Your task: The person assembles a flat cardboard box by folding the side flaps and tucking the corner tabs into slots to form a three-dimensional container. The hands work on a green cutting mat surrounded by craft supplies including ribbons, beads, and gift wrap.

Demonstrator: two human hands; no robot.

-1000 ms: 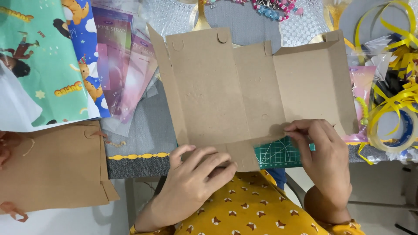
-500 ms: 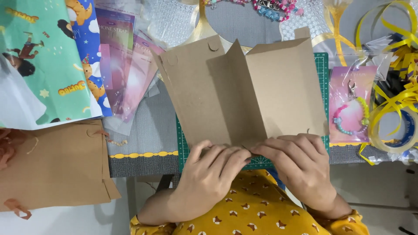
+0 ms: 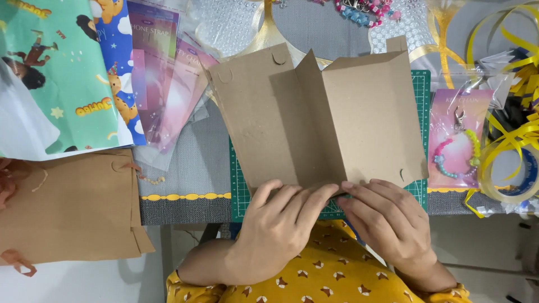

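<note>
Two hands pinch bottom edge of kraft card sheet (image 3: pixel 314 123): left hand (image 3: pixel 275 230) at 7 o'clock of it, right hand (image 3: pixel 387 224) at 5, fingers closed on the edge. Sheet is matte brown, creased w/ centre fold raised, resting on green cutting mat (image 3: pixel 238 191). Glossy yellow ribbon (image 3: pixel 516 134) at 3 o'clock.
</note>
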